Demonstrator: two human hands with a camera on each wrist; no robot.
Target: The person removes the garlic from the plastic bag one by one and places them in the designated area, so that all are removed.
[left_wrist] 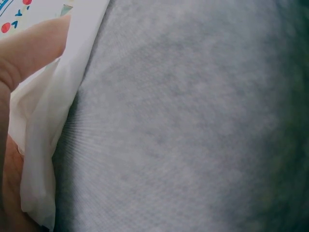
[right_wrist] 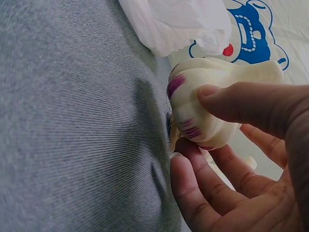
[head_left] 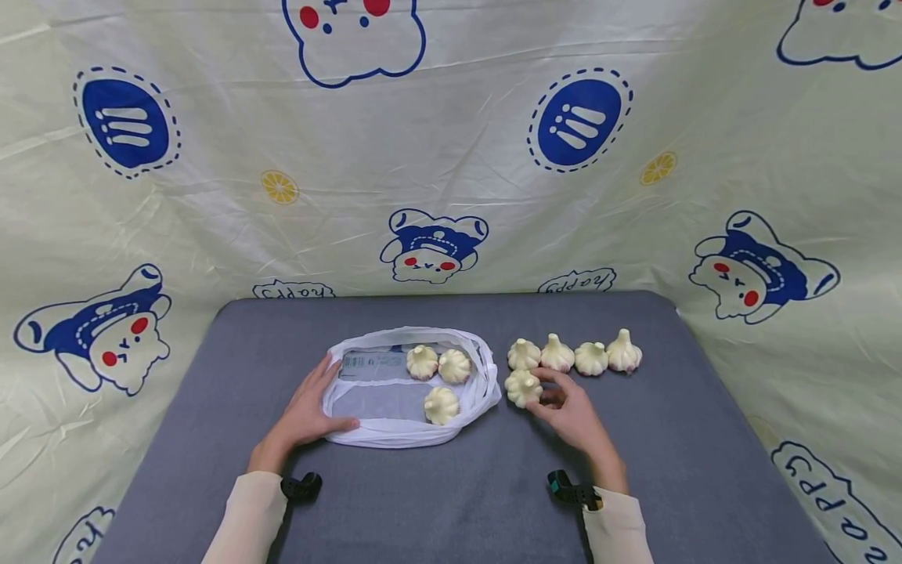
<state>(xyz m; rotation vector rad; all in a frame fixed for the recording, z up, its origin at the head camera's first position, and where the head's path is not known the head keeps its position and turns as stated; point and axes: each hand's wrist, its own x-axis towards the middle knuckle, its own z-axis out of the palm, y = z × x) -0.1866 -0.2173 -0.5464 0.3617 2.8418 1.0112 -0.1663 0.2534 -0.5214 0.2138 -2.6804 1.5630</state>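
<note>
A white plastic bag (head_left: 402, 435) lies with its mouth spread wide, and three garlic bulbs (head_left: 441, 405) sit inside it. My left hand (head_left: 310, 407) holds the bag's left rim, thumb over the front edge; in the left wrist view the white plastic (left_wrist: 63, 92) lies against the thumb. To the right of the bag, my right hand (head_left: 572, 411) pinches a garlic bulb (head_left: 522, 388) between thumb and fingers. Close up, that bulb (right_wrist: 198, 111) shows purple streaks and a root tuft. Several more garlic bulbs (head_left: 590, 358) stand in a row just behind it.
A grey cloth (head_left: 437, 509) covers the table. Behind it hangs a pale curtain (head_left: 465, 141) printed with blue cartoon figures. A black strap (head_left: 301, 487) is on the left wrist and another strap (head_left: 572, 492) on the right.
</note>
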